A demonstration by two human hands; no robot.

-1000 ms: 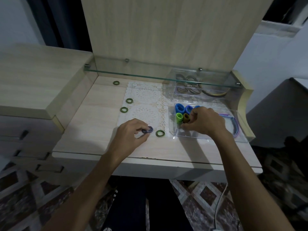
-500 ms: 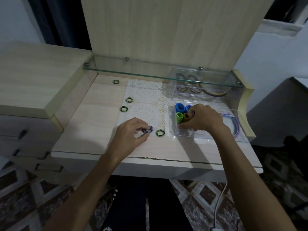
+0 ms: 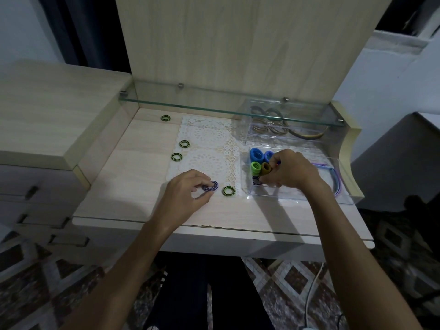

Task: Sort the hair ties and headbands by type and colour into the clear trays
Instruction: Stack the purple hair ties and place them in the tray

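Head view, desk top; left hand (image 3: pixel 188 190) pinches a dark blue hair tie (image 3: pixel 210 186) at its fingertips on the lace mat (image 3: pixel 204 148); green-and-black tie (image 3: pixel 229 191) lies just beside it; right hand (image 3: pixel 289 170), fingers curled, pinches a dark tie (image 3: pixel 256 180) inside the near clear tray (image 3: pixel 345 198), beside blue, green and brown ties; three further green ties lie well apart to the left.
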